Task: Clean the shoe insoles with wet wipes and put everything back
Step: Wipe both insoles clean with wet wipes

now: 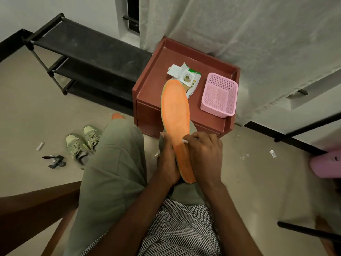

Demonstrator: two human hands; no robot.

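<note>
An orange insole [175, 115] stands tilted over my lap, toe end pointing away toward the small table. My left hand [168, 159] grips its heel half from the left. My right hand [204, 154] is curled over the insole's right edge and holds a small white wet wipe [185, 141], of which only a bit shows at the fingertips. A wet wipes pack [188, 78] with its lid flipped open lies on the red-brown table [153, 84]. A pair of green sneakers [83, 145] sits on the floor at left. Another orange insole tip [118, 116] peeks out behind my knee.
An empty pink mesh basket [219, 95] stands on the table's right side. A black shoe rack [83, 52] stands at back left. Small debris and a black tool [55, 160] lie on the floor at left. A pink object [326, 165] is at the right edge.
</note>
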